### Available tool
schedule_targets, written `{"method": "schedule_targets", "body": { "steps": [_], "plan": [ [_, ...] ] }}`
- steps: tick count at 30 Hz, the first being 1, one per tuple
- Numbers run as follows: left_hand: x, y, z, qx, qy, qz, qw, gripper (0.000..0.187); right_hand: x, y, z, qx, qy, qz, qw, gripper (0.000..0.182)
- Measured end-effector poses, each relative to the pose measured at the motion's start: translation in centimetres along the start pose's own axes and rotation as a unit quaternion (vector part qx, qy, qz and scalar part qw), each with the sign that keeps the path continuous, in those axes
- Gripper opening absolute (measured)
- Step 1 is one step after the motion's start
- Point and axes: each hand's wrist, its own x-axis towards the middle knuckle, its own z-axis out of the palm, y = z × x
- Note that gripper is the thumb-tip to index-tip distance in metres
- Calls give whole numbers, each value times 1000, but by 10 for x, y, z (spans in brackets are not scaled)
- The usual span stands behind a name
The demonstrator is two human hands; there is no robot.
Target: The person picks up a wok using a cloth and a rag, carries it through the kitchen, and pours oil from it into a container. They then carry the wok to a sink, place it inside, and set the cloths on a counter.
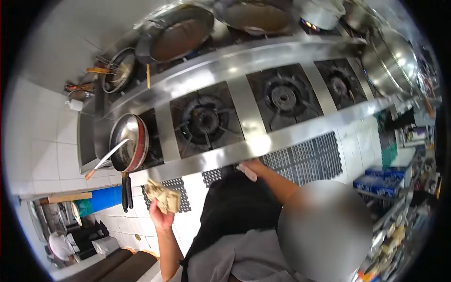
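Observation:
My left hand (162, 219) is closed around a bunched tan cloth (162, 196), held in front of the stove's front edge at the left. My right hand (251, 169) is beside the black apron (239, 202), close to the stove's steel front edge; its fingers are small and blurred but look apart, with nothing plainly in them. Stacked frying pans (129, 143) stand on the stove's left end, their black handles pointing toward me. A metal utensil (110, 156) with a wooden end leans in the upper pan.
Gas burners (205, 120) line the steel stove (244, 110). Large dark pans (182, 38) and a grey pot (321, 14) occupy the back row. A big steel pot (390, 61) stands right. Black mats (305, 160) cover the floor. Blue boxes (380, 181) fill a right shelf. Another person (61, 246) is lower left.

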Motion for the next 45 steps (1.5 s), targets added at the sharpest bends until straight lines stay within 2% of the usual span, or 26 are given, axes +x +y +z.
{"method": "schedule_targets", "body": {
  "steps": [1,2,3,5,6,9,11,12,13,14,16,17,18,19,23,25,26,30,33,35,37,39,40,41,43,45],
  "plan": [
    [-10,-7,-1,0,-1,9,1000,45,6,-5,12,153,52,24,987,51],
    [-19,-13,-4,-13,-1,-9,1000,47,13,-14,15,-215,66,-41,973,49],
    [-25,-20,-4,-16,23,-14,1000,48,19,-16,15,-468,86,5,879,47],
    [-35,-31,0,-23,51,-14,998,49,14,-18,7,-381,39,41,923,45],
    [-41,-34,6,-27,35,-14,999,50,15,-10,-1,-381,34,38,923,45],
    [-52,-29,15,-26,33,6,999,53,19,1,-12,-231,-17,11,973,39],
    [-52,-17,21,-21,29,12,999,55,4,-27,1,-308,3,-50,950,36],
    [-50,-9,21,-22,24,13,999,55,3,-36,8,-115,60,100,986,35],
    [-47,1,19,-23,18,15,999,55,8,-39,9,-120,61,97,986,35],
    [-42,12,20,-19,25,20,999,55,11,-33,3,-126,45,143,981,36],
    [-30,34,20,-17,11,12,1000,56,15,-13,-7,-145,43,109,982,39],
    [-21,49,24,-10,-14,4,1000,56,13,-11,-6,-267,44,34,962,40],
    [-12,65,26,1,-47,3,999,57,13,-16,-7,-424,-6,-57,904,41],
    [-5,80,26,10,-77,2,997,57,9,-22,-6,-567,-54,-141,809,43],
    [25,152,16,55,-136,25,989,60,8,-31,21,-593,5,-63,803,42],
    [34,177,32,92,-139,119,979,64,11,-30,28,-668,56,-180,719,48],
    [39,192,39,100,-154,109,977,64,19,-12,18,-617,85,-188,759,48],
    [60,234,43,117,-190,36,974,65,19,3,10,-608,66,-107,784,44],
    [79,250,46,123,-191,9,974,66,16,-13,14,-624,92,-203,749,40],
    [88,251,47,125,-181,-8,976,64,17,-18,12,-613,69,-95,781,39],
    [92,247,52,105,-173,32,979,60,10,-43,26,-568,97,-78,814,38],
    [90,250,48,117,-199,3,973,57,6,-43,24,-547,62,-19,835,41],
    [88,247,48,117,-183,19,976,56,9,-44,21,-600,18,11,799,47],
    [89,243,49,115,-170,37,978,56,7,-40,19,-597,19,13,802,47],
    [91,239,51,115,-168,40,978,55,5,-40,19,-660,7,-81,747,43],
    [95,235,57,115,-142,34,983,55,4,-48,25,-670,16,-80,737,44]
  ]
}}
